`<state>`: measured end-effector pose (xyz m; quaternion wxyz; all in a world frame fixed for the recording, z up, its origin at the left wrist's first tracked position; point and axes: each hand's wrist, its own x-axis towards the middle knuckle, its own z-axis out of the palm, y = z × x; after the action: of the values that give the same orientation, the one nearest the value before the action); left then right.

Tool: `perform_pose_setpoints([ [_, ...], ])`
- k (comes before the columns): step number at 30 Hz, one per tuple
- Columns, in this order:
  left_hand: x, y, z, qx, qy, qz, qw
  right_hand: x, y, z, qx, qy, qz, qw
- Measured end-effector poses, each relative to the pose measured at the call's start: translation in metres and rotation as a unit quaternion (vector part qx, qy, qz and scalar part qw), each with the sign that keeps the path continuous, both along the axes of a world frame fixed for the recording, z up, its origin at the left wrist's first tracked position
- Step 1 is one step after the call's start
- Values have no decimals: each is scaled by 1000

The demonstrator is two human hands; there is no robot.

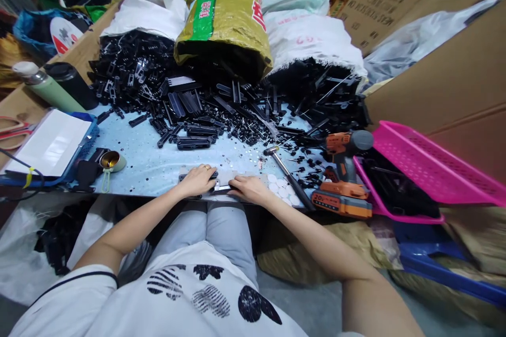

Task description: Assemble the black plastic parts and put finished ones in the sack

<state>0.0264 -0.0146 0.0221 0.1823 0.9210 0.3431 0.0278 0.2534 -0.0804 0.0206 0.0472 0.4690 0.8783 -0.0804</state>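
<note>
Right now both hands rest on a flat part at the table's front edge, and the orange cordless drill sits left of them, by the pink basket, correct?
No: the head view shows the orange cordless drill right of the left hand and right hand, by the pink basket; the rest holds.

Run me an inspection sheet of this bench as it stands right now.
Surface: pale blue table, crowded along the back, small specks scattered on it.
Job's things: pale flat piece at the near edge, under both hands; black plastic parts heaped behind it.
Clutter: hammer, orange drill, white discs, pink basket, green bottle, blue tray, scissors.
Grippers: left hand and right hand lie palm-down on the piece; grip unclear.
Cables: black cable with a yellow tie, far left.
Surroundings: open sacks spilling parts; cardboard boxes at right.
</note>
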Motion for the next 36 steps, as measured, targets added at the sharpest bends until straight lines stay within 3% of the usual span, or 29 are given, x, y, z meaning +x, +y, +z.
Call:
perform_pose_setpoints([
  [5, -4, -5, 2, 1, -13, 5, 1000, -16, -5, 4, 33, -7, -40, 999],
  [13, -18, -7, -11, 31, -102, 1, 994, -36, -14, 37, 87, -25, -57, 994],
  [15, -21, -9, -13, 38, -101, 2, 994, -34, -12, 36, 96, -21, -38, 994],
  [18, -15, -10, -13, 18, -64, -25, 998, -21, -8, 22, 97, 4, -25, 995],
  [22, 28, 20, -6, 15, -43, -62, 997, 9, -14, -11, 94, 71, -57, 991],
  [26, 99, 87, 0, 76, -20, 81, 994, 30, -29, -28, 92, 103, -92, 986],
  [28, 126, 113, 0, 72, 7, 108, 991, 37, -29, -26, 82, 109, -101, 986],
  [30, 142, 125, -3, 64, 12, 110, 992, 45, -16, -21, 89, 118, -134, 980],
  [32, 145, 123, -4, 65, 2, 107, 992, 53, 13, -17, 118, 115, -205, 965],
  [36, 108, 96, 7, 91, -43, 118, 988, 63, 85, -19, 133, 52, -369, 918],
])
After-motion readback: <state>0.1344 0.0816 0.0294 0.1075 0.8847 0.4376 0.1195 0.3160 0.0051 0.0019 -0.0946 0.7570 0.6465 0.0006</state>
